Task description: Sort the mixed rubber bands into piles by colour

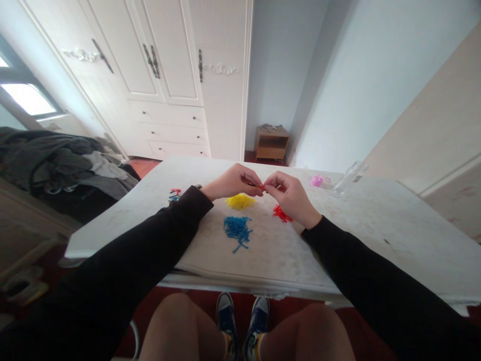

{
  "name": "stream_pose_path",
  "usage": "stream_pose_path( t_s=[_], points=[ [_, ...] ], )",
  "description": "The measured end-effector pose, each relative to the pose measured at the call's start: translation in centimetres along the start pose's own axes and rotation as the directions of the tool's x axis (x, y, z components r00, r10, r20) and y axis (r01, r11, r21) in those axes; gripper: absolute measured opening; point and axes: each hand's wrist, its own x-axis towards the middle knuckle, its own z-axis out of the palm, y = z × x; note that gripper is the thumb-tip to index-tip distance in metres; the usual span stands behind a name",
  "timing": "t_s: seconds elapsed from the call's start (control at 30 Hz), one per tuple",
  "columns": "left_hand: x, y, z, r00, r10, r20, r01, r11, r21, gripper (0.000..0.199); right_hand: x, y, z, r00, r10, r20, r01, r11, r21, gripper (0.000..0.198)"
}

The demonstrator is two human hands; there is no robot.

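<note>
My left hand and my right hand meet above the white table, thumbs and fingertips pinched together. Between them is a small red piece, mostly covered by the fingers, its exact kind too small to make out. Just under my left hand lies a heap of thin yellow pieces. A heap of thin blue strand-like pieces spreads nearer to me. Beside my right wrist sits a smaller pile of red pieces. Some mixed red and blue bits lie beyond my left sleeve.
A clear bottle-like container and a pink item stand at the table's far right. Behind the table are a white wardrobe and a small wooden cabinet. Dark clothes are heaped at the left.
</note>
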Motion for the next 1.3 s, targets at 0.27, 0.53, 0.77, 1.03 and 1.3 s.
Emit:
stream_pose_path(
  t_s=[0.27,0.53,0.77,1.03,1.3],
  points=[
    [0.0,0.4,-0.1,0.998,-0.04,-0.052,0.038,0.998,-0.051,0.03,0.0,0.3,0.0,1.0,-0.001,-0.026,0.001,1.0,0.009,0.008],
    [0.0,0.4,0.0,0.996,-0.047,-0.078,0.044,0.998,-0.05,0.035,0.2,0.5,-0.3,1.0,0.022,-0.006,-0.022,1.0,0.014,0.007],
    [0.1,0.2,-0.5,0.988,-0.031,-0.15,0.028,0.999,-0.023,0.036,0.9,1.1,-2.1,0.998,0.063,-0.009,-0.063,0.998,0.005,0.007],
    [0.7,-1.5,-2.3,0.958,0.04,-0.283,0.009,0.986,0.169,0.021,1.3,1.5,-5.0,0.97,0.051,0.238,0.033,0.942,-0.334,0.016],
    [0.8,-2.5,-4.5,0.934,0.159,-0.32,0.02,0.871,0.491,0.004,1.2,1.9,-5.2,0.931,0.107,0.348,0.068,0.889,-0.453,0.014]
  ],
)
